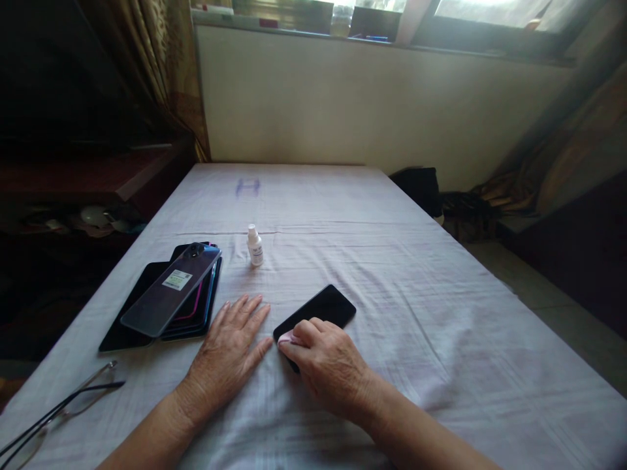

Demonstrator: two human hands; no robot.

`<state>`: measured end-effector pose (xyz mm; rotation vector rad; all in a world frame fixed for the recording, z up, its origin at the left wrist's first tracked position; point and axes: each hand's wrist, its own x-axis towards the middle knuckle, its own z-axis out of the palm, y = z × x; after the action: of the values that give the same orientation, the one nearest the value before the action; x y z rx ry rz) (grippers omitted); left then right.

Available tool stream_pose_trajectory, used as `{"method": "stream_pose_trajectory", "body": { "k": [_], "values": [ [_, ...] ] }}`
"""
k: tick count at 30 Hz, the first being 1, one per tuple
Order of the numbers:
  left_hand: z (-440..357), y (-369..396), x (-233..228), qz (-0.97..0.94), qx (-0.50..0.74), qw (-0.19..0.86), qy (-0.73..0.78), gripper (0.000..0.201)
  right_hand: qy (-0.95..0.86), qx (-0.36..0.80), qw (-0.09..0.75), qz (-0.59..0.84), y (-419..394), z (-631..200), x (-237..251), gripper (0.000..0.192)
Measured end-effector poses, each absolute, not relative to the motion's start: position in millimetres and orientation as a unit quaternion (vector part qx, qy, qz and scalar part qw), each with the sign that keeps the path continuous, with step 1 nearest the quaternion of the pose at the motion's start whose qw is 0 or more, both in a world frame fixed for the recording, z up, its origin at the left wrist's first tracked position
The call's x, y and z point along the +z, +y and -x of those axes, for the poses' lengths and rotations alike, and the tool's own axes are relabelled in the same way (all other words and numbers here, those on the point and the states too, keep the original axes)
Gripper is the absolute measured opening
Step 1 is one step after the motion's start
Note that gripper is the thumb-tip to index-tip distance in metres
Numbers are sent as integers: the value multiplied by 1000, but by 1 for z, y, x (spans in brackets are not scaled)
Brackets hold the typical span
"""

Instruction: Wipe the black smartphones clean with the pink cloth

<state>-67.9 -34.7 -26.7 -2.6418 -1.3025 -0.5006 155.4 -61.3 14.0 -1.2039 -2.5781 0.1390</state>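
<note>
Black glossy smartphone [316, 311] is being wiped: right hand [329, 365] is pinching a small pink cloth [285, 337] on its near end, left hand [229, 349] is lying spread flat beside it; wiping farther along likely comes next.

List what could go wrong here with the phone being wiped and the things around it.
1. The right hand presses a pink cloth on one end of the black phone, while the left hand lies flat beside it, not on it; the phone may slide on the white sheet.
2. The small white bottle stands upright on soft fabric and may tip.
3. The stacked phones lie unevenly; a nudge might shift them.
</note>
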Motion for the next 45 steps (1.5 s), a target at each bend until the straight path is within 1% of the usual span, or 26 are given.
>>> {"method": "stream_pose_trajectory", "body": {
  "k": [8, 13, 20, 23, 28, 32, 38, 45],
  "values": [
    [68, -35, -28, 878, -161, 47, -448, 46, -889, 40, 152, 430, -58, -152, 11, 12],
    [67, -36, -26, 875, -156, 51, -455, 47, -890, 51, 152, 427, -61, -157, 13, 14],
    [67, -36, -26, 875, -155, 44, -456, 47, -888, 54, 120, 440, -53, -149, 18, 15],
    [67, -36, -25, 877, -152, 40, -453, 47, -886, 48, 113, 447, -48, -148, 17, 19],
    [67, -36, -25, 878, -152, 44, -452, 47, -868, 42, 121, 479, -43, -161, 15, 25],
    [66, -36, -26, 878, -151, 46, -452, 47, -856, 34, 128, 501, -43, -165, 15, 26],
    [66, -37, -25, 877, -156, 45, -452, 47, -878, 50, 140, 454, -53, -154, 13, 21],
    [66, -36, -27, 875, -153, 43, -457, 47, -856, 35, 149, 494, -51, -163, 13, 27]
  ]
}}
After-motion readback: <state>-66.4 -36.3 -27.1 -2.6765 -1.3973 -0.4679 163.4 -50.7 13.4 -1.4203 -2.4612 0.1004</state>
